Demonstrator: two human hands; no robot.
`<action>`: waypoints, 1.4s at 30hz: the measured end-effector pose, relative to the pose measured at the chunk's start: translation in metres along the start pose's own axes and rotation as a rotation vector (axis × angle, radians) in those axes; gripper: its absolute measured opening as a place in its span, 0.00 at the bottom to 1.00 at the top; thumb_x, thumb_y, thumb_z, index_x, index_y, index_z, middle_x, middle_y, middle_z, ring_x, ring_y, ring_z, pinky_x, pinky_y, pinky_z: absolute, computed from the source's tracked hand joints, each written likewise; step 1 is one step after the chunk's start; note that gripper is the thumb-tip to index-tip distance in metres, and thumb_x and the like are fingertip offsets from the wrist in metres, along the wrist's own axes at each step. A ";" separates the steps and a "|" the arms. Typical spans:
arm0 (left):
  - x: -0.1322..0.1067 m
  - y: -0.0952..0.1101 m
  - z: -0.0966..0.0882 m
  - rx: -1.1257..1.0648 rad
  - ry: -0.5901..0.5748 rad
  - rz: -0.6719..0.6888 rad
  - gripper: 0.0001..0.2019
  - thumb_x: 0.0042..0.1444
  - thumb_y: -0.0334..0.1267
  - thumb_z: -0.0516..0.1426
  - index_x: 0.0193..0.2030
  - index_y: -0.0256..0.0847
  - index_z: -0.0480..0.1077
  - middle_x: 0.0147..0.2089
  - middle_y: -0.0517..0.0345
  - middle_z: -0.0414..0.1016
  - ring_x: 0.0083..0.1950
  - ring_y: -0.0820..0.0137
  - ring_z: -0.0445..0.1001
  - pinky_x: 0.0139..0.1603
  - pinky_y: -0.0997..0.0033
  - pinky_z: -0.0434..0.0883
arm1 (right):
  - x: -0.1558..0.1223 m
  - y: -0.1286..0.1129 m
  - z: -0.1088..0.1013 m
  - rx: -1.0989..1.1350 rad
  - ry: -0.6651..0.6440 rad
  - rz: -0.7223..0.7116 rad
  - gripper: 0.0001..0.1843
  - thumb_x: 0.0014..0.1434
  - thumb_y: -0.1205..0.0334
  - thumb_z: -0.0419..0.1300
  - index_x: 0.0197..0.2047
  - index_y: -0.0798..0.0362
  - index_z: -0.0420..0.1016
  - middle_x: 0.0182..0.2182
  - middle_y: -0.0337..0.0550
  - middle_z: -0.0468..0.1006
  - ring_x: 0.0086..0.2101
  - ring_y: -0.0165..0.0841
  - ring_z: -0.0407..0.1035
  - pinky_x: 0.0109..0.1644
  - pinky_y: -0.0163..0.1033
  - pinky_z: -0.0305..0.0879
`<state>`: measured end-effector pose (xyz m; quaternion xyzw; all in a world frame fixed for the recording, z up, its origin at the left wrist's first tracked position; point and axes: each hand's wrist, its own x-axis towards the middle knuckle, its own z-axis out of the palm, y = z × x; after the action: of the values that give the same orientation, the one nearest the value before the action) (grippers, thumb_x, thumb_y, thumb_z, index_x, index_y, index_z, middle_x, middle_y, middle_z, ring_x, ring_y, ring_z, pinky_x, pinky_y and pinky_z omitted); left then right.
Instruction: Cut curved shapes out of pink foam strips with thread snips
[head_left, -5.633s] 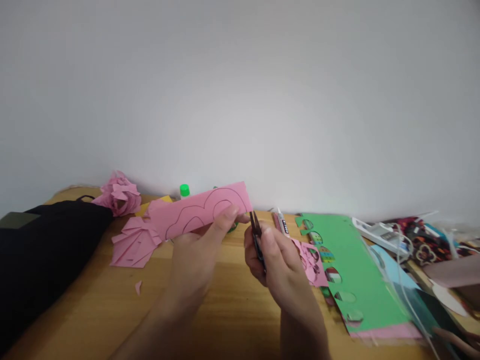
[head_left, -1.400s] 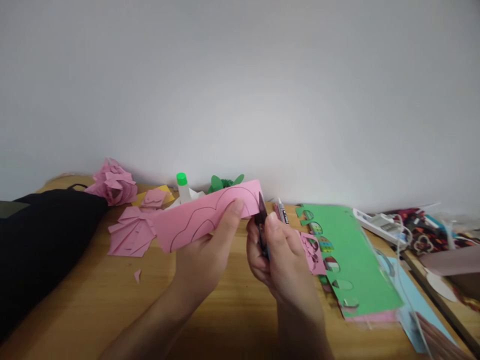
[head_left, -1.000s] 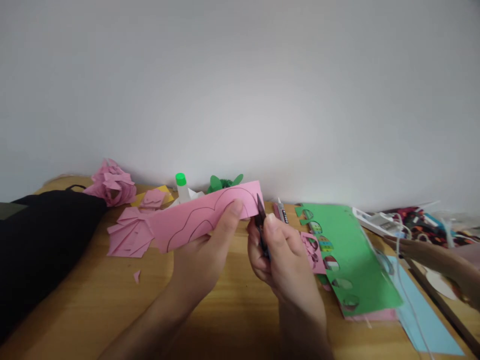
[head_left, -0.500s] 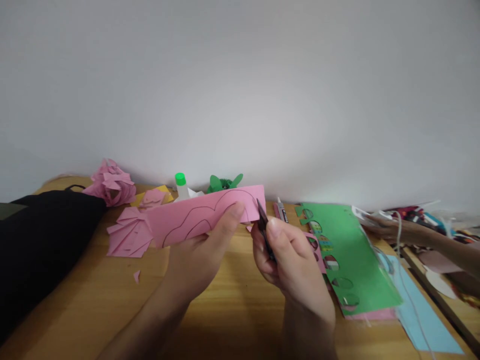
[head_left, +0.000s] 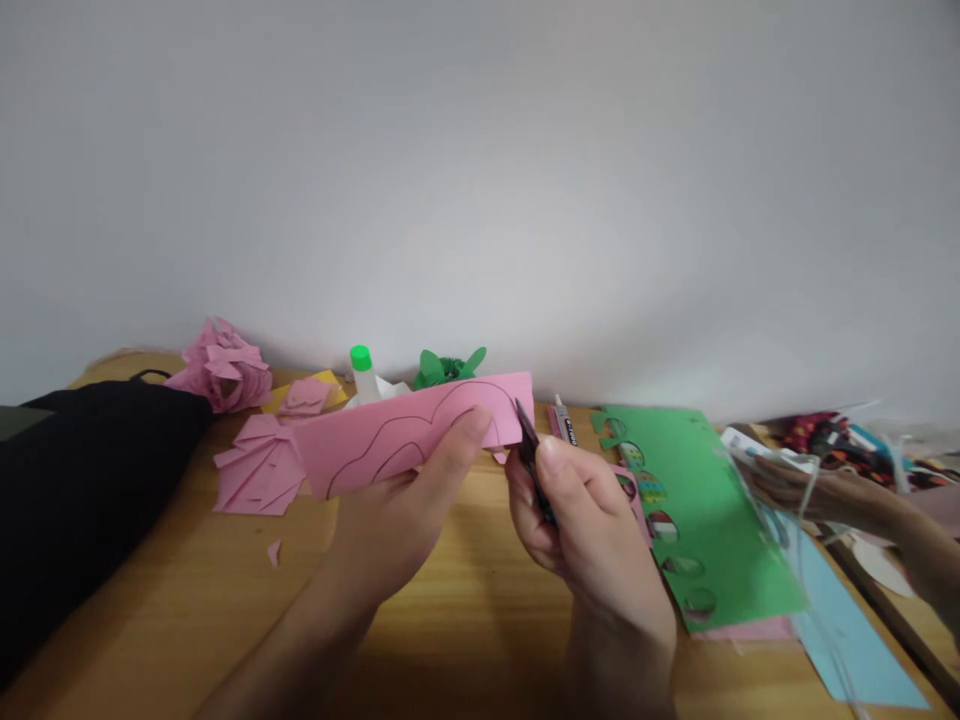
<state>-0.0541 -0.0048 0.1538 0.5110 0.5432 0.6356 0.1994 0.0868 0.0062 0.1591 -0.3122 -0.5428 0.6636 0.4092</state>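
Note:
A folded strip of pink paper (head_left: pixel 375 430), marked with a curved black outline, is pinched in my left hand (head_left: pixel 397 535). The thumb presses on its face and the fingers go behind it. My right hand (head_left: pixel 589 520) is closed around small black scissors (head_left: pixel 531 448). Their dark tip lies over the strip's right end, by the drawn line; the handles are mostly hidden in my fingers. Behind the strip stand a glue stick with a green cap (head_left: pixel 361 360) and a green paper piece with leaf shapes (head_left: pixel 450 368).
Pink folded paper fans (head_left: pixel 262 465) and a pink paper bundle (head_left: pixel 225 365) lie left, beside a black bag (head_left: pixel 90 500). On the right are a green sheet with cut-out holes (head_left: pixel 727 520), a glue tube (head_left: pixel 564 422), blue paper (head_left: pixel 862 640) and another person's hand (head_left: pixel 817 490).
The strip and the scissors have shifted very slightly right, with both my hands keeping their hold. At the right, the other person's hand and the white object by it have moved right and down.

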 end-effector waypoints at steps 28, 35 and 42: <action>0.005 0.019 -0.009 0.002 -0.140 -0.345 0.15 0.52 0.46 0.61 0.20 0.45 0.64 0.24 0.63 0.72 0.39 0.62 0.78 0.52 0.58 0.75 | -0.001 -0.002 -0.005 -0.019 -0.025 0.060 0.25 0.66 0.42 0.55 0.26 0.52 0.62 0.14 0.27 0.54 0.15 0.20 0.42 0.15 0.28 0.38; 0.010 0.002 -0.013 0.049 -0.153 -0.185 0.19 0.51 0.48 0.62 0.19 0.46 0.58 0.20 0.64 0.67 0.28 0.66 0.73 0.38 0.63 0.76 | 0.000 0.001 -0.008 -0.020 -0.039 0.050 0.25 0.67 0.42 0.54 0.26 0.52 0.62 0.14 0.27 0.54 0.15 0.21 0.42 0.15 0.28 0.37; 0.008 0.011 -0.013 0.063 -0.167 -0.258 0.18 0.54 0.50 0.59 0.19 0.46 0.61 0.21 0.62 0.70 0.34 0.62 0.76 0.45 0.59 0.76 | 0.000 0.002 -0.010 -0.045 -0.052 0.024 0.25 0.68 0.43 0.52 0.26 0.51 0.62 0.14 0.27 0.53 0.15 0.21 0.42 0.15 0.29 0.37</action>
<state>-0.0654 -0.0082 0.1685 0.4941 0.6055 0.5425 0.3080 0.0952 0.0112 0.1553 -0.3105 -0.5644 0.6640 0.3797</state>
